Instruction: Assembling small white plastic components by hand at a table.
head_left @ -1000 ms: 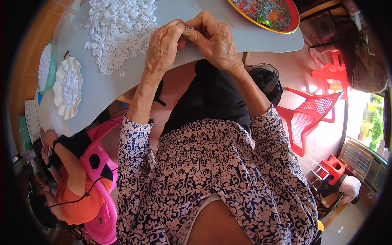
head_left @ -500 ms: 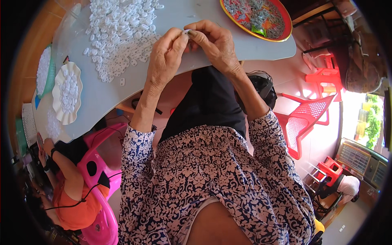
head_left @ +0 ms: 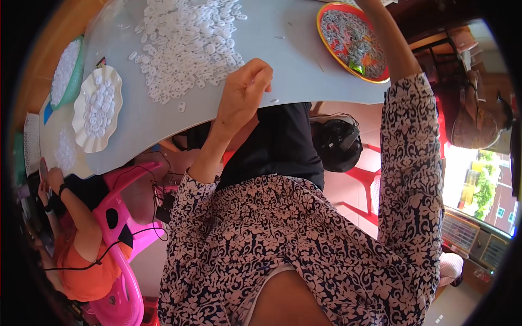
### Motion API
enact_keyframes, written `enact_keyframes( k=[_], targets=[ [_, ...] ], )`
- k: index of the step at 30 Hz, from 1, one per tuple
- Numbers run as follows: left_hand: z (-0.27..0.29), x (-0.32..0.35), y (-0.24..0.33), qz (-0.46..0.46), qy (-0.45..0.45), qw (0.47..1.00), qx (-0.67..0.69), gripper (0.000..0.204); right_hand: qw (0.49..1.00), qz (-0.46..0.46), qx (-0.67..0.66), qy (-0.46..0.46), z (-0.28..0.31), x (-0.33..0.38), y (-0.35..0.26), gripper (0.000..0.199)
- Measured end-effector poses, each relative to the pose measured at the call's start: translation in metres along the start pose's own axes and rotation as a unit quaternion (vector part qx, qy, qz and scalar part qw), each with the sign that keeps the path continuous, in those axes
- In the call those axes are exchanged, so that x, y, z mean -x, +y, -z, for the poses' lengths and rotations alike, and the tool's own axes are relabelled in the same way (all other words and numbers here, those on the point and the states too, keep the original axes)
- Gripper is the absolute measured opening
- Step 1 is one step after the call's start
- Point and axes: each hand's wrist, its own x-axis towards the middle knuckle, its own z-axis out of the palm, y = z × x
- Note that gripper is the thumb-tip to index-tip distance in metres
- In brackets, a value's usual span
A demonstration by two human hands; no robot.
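Note:
My left hand [head_left: 246, 89] is closed in a loose fist above the table's near edge; whatever its curled fingers hold is hidden. My right forearm [head_left: 394, 46] reaches up past the round red tray [head_left: 321, 33] with a yellow rim, and the hand itself is beyond the upper edge of the picture. Many small grey metal-looking pieces [head_left: 348, 32] fill that tray, with a bright green scrap among them. Left of my left hand spreads a big heap of small white plastic pieces [head_left: 190, 49]. One small piece [head_left: 274, 100] lies at the table edge beside my left hand.
A white scalloped dish [head_left: 81, 127] and a green basket [head_left: 76, 81], both with white pieces, stand on the grey table [head_left: 147, 127] at left. A person in orange [head_left: 81, 266] sits by a pink chair [head_left: 128, 282]. A red chair [head_left: 361, 182] stands at right.
My hands were together, pinching a small white piece; now they are apart. The right arm has swung up and right past the tray. The left hand has moved slightly down and closed.

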Motion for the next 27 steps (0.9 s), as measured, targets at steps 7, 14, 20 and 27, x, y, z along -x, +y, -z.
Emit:
enact_keyframes(
  k=[7,14,20,27],
  targets=[
    [0.007,0.004,0.007,0.030,0.010,0.998,-0.055,0.022,0.945,-0.020,-0.143,-0.292,-0.067,0.113,-0.104,0.015],
    [0.006,0.004,0.005,0.005,0.008,0.998,-0.065,0.021,0.937,0.101,-0.105,-0.319,-0.084,0.125,-0.109,0.015],
    [0.004,0.005,0.000,-0.034,-0.002,0.993,-0.109,0.018,0.908,-0.009,-0.147,-0.392,-0.056,0.138,-0.112,0.013],
    [0.001,0.005,-0.007,-0.096,-0.003,0.983,-0.158,0.011,0.902,0.098,-0.114,-0.405,-0.058,0.144,-0.112,0.015]
  ],
)
